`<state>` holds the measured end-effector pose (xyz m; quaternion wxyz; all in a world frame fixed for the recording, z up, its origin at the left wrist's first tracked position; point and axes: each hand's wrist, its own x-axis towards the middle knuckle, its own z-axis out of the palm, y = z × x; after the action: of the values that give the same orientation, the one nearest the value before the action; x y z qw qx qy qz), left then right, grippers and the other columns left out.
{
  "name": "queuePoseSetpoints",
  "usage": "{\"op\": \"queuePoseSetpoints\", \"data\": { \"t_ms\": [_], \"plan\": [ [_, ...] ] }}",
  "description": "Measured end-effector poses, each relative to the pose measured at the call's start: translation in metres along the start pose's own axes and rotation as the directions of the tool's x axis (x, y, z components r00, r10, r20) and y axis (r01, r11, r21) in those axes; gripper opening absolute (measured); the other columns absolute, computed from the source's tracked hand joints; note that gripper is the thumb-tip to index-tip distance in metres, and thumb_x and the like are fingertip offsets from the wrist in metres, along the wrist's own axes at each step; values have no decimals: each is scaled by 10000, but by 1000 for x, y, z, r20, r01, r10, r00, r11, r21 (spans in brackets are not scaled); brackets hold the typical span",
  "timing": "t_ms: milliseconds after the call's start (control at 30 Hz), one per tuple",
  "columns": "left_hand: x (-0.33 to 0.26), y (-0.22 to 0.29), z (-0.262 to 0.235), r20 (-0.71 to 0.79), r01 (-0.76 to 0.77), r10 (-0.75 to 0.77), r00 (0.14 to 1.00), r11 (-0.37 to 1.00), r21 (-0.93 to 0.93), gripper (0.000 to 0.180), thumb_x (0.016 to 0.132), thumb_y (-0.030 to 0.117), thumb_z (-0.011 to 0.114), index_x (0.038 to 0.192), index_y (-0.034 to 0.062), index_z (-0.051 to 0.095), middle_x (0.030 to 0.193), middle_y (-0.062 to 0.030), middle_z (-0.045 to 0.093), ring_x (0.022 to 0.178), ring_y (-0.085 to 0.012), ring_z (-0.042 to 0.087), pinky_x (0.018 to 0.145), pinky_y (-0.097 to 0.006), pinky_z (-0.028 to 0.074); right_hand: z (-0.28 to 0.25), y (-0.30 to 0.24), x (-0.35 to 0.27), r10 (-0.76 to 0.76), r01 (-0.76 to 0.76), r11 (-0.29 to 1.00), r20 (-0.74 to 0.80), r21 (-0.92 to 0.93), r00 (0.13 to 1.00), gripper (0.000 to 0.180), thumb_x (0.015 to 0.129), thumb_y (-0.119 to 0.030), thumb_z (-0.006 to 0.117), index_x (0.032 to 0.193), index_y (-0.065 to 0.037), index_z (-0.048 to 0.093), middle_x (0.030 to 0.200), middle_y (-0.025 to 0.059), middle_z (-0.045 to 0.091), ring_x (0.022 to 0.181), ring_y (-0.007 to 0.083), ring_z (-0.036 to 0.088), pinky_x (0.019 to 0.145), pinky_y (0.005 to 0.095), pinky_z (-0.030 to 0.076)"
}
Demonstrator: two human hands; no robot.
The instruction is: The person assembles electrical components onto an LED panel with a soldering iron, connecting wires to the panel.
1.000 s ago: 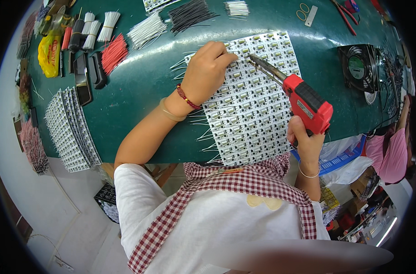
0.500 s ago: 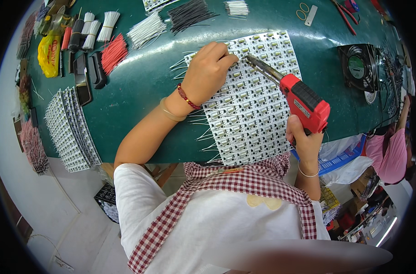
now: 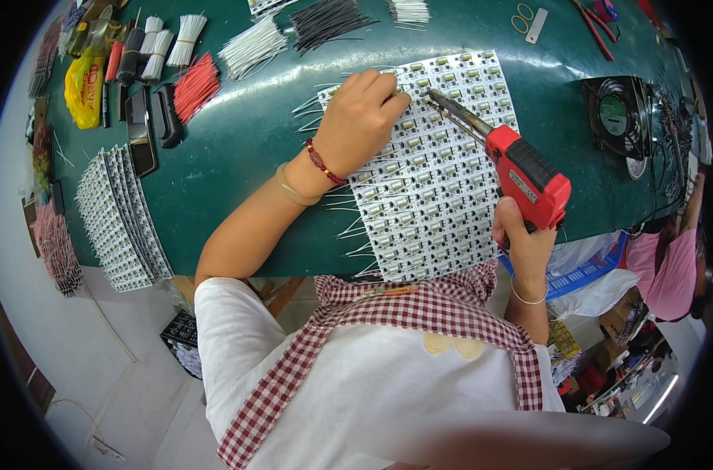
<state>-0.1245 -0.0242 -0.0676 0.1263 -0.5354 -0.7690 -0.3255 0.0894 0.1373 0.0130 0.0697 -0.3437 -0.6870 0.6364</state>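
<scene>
A large sheet of white circuit boards (image 3: 442, 188) lies on the green table, with small parts in rows and thin white wires sticking out along its left side. My left hand (image 3: 360, 117) rests over the sheet's upper left part, thumb and fingers closed in a pinch; what they hold is hidden. My right hand (image 3: 525, 239) is wrapped round the grip of a red and black soldering gun (image 3: 532, 176). Its dark tip reaches the upper part of the sheet, a little right of my left fingertips.
Bundles of red wires (image 3: 196, 86), white wires (image 3: 252, 47) and black wires (image 3: 329, 23) lie beyond. Stacked board sheets (image 3: 121, 219) sit at the left edge. On the right stand a black fan (image 3: 615, 117) and pliers (image 3: 595, 31). A person in pink (image 3: 669, 270) is at far right.
The soldering gun has shifted slightly right, its tip now a little farther from my left fingertips. My left hand stays in nearly the same place on the sheet.
</scene>
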Motion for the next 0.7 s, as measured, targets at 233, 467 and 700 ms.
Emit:
{"op": "queuePoseSetpoints", "data": {
  "t_ms": [233, 467, 700],
  "plan": [
    [3, 3, -1, 20, -44, 43, 999, 998, 44, 193, 676, -26, 611, 856, 34, 648, 794, -68, 524, 767, -245, 539, 704, -353, 459, 2, 2, 1, -26, 27, 998, 20, -49, 999, 143, 826, -101, 743, 880, -11, 645, 637, -20, 596, 483, 51, 525, 447, 211, 410],
    [4, 6, -1, 70, -32, 29, 997, 999, 31, 184, 681, -25, 602, 858, 16, 627, 835, -87, 532, 800, -257, 537, 738, -359, 457, 0, 2, -2, -42, 42, 998, 15, -35, 999, 142, 829, -98, 737, 882, -6, 642, 644, -13, 601, 496, 57, 538, 450, 220, 416],
    [5, 6, -3, 73, -32, 29, 997, 999, 35, 179, 683, -23, 600, 857, 14, 625, 843, -89, 536, 800, -256, 534, 731, -360, 453, 0, -1, -3, -25, 28, 998, -50, 54, 998, 233, 830, -106, 741, 987, 4, 610, 666, 14, 600, 497, 74, 546, 453, 217, 432]
  ]
}}
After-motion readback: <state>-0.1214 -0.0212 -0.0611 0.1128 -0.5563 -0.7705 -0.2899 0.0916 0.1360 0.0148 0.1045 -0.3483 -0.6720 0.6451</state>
